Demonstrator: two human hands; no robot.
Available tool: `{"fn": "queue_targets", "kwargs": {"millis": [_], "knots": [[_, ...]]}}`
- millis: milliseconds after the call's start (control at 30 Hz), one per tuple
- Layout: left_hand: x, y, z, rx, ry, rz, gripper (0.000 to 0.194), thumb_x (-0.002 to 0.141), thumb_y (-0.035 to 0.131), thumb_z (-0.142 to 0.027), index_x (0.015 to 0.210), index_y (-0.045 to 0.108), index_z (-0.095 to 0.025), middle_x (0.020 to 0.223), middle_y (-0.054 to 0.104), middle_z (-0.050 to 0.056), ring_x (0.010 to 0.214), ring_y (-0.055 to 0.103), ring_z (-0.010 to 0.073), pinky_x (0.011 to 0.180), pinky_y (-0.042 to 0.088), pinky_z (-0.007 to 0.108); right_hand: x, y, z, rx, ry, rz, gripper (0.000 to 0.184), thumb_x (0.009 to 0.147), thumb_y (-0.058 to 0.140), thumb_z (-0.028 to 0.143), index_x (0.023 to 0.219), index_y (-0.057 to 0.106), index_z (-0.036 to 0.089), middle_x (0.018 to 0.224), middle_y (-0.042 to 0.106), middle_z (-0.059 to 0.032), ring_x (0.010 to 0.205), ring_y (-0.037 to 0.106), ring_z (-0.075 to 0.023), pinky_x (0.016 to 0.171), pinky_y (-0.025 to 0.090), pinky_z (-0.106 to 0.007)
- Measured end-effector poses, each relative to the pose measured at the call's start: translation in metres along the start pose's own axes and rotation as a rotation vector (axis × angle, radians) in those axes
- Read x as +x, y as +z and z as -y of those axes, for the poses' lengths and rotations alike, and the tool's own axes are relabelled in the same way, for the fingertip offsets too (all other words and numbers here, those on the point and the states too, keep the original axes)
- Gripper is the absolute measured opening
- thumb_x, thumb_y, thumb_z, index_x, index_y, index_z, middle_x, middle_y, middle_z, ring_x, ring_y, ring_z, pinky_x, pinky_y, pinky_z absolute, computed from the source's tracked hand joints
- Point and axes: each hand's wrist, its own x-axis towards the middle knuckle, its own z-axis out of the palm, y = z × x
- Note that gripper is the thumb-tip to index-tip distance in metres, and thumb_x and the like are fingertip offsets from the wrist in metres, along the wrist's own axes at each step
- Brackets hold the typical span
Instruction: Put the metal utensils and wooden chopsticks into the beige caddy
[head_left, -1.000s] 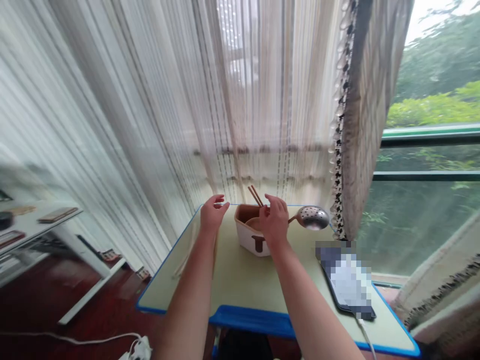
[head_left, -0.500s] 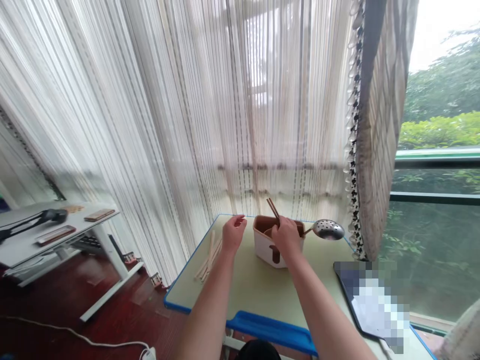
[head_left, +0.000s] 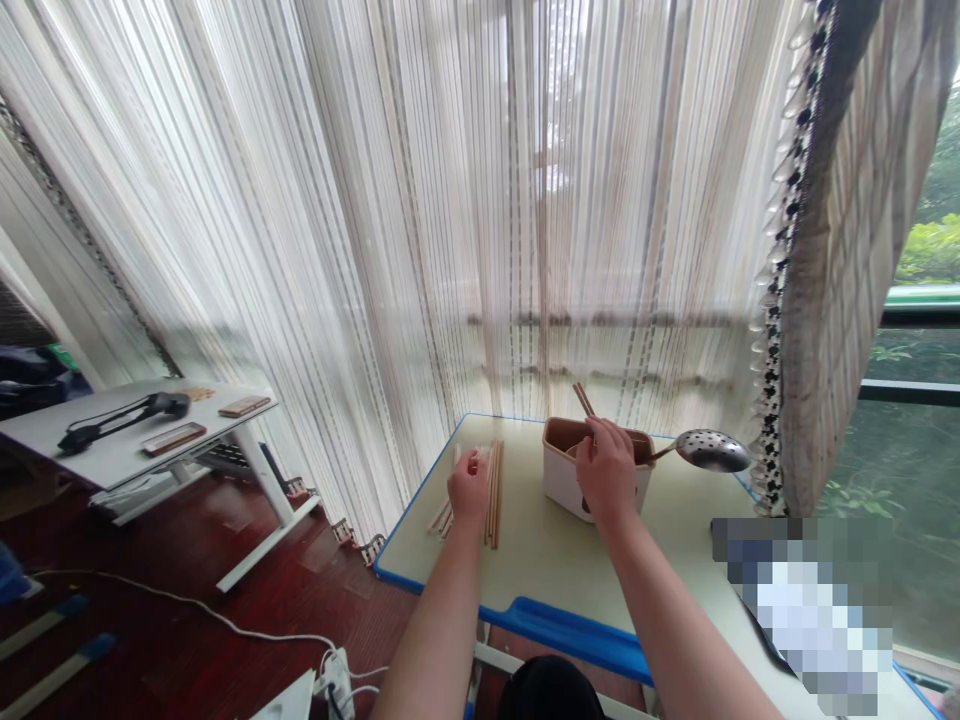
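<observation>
A white box-shaped utensil holder with a brown rim stands on the table. My right hand is closed at its opening, round a pair of brown chopsticks that lean up out of it. A slotted spoon rests in the holder, its perforated bowl out over the right side. My left hand is on the left, fingers curled over loose chopsticks; its fingertips hide whatever is between them. More pale chopsticks lie left of that hand.
The pale table has a blue edge and front tray. A dark flat device, partly pixelated, lies at its right. Sheer curtains hang behind. A white side table holds a black strap-like item. White cables and a power strip are below.
My view has turned left, so the scene shifts right. My left hand has moved onto the chopsticks and its fingers have curled. The right hand stays at the holder.
</observation>
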Motion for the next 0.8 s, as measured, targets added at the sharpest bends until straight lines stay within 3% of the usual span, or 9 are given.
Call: {"fn": "queue_targets", "kwargs": {"millis": [100,267,367,467,633,800], "knots": [[0.007,0.002,0.008,-0.061,-0.102,0.011,0.036,0.079,0.046,-0.031,0.107,0.059,-0.013,0.086,0.067,0.010,0.078,0.062,0.0186,0.075,0.046,0.031,-0.037,0.013,0.027,0.197,-0.110,0.069,0.032,0.079,0.042,0.014,0.106,0.059,0.017,0.110,0.060,-0.0108,0.107,0.051,-0.0208,0.093,0.039,-0.040],[0.011,0.004,0.014,-0.116,-0.134,0.063,0.037,0.084,0.039,-0.027,0.112,0.055,-0.010,0.090,0.068,0.011,0.079,0.064,0.0161,0.074,0.047,0.028,-0.097,0.054,0.049,0.288,-0.121,0.514,0.033,0.081,0.040,0.013,0.105,0.062,0.016,0.109,0.062,-0.0097,0.102,0.055,-0.0180,0.091,0.042,-0.035],[0.007,0.004,0.012,-0.100,-0.080,0.099,0.032,0.081,0.046,-0.025,0.106,0.060,-0.013,0.092,0.068,0.010,0.087,0.063,0.0184,0.081,0.046,0.030,-0.113,0.065,0.046,0.223,-0.187,0.652,0.032,0.081,0.042,0.013,0.105,0.063,0.016,0.112,0.061,-0.0092,0.106,0.053,-0.0182,0.093,0.038,-0.033],[0.002,0.003,0.008,-0.089,-0.043,0.110,0.032,0.081,0.047,-0.025,0.108,0.060,-0.015,0.095,0.067,0.011,0.092,0.061,0.0200,0.086,0.043,0.032,-0.116,0.064,0.040,0.163,-0.170,0.672,0.031,0.084,0.039,0.015,0.099,0.065,0.015,0.107,0.064,-0.0096,0.102,0.055,-0.0181,0.091,0.038,-0.031],[0.000,0.006,0.007,-0.118,-0.021,0.093,0.033,0.082,0.046,-0.026,0.110,0.058,-0.014,0.097,0.066,0.012,0.093,0.061,0.0199,0.086,0.044,0.032,-0.116,0.062,0.027,0.031,-0.018,0.636,0.029,0.081,0.040,0.013,0.094,0.066,0.011,0.094,0.067,-0.0116,0.092,0.059,-0.0189,0.083,0.041,-0.028],[0.001,0.019,0.007,-0.412,-0.060,0.174,0.030,0.082,0.045,-0.023,0.108,0.055,-0.012,0.089,0.067,0.010,0.078,0.065,0.0153,0.069,0.051,0.028,-0.114,0.063,0.016,-0.129,0.089,0.626,0.025,0.079,0.044,0.014,0.083,0.068,0.011,0.085,0.067,-0.0118,0.084,0.059,-0.0194,0.078,0.040,-0.027]]}}
